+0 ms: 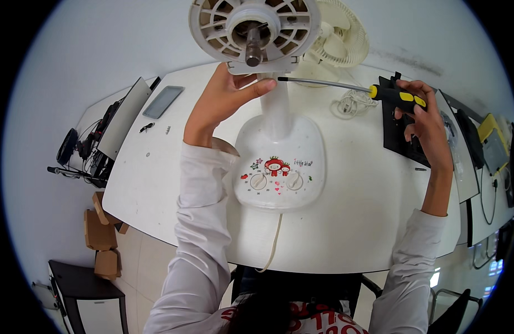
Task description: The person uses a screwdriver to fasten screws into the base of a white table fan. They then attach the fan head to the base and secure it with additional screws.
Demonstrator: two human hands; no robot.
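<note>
A white electric fan (273, 125) stands upright on the table in front of me, its motor shaft bare and no blades on it. Two dials and red cartoon figures mark its base. My left hand (218, 100) grips the fan's neck just under the motor housing (254, 33), thumb in front, other fingers partly hidden behind. In my right hand (427, 119) is a screwdriver (399, 96) with a black and yellow handle. Its long shank points left, and the dark tip appears beside my left thumb, close to the neck; whether it touches cannot be told.
Behind stands a second, cream fan (340, 39) near a coiled cable (351, 104). A black tray-like panel (399, 131) lies under my right hand. Far left are a grey tray (163, 102) and small parts. The fan's cord (276, 245) hangs over the front table edge (324, 271).
</note>
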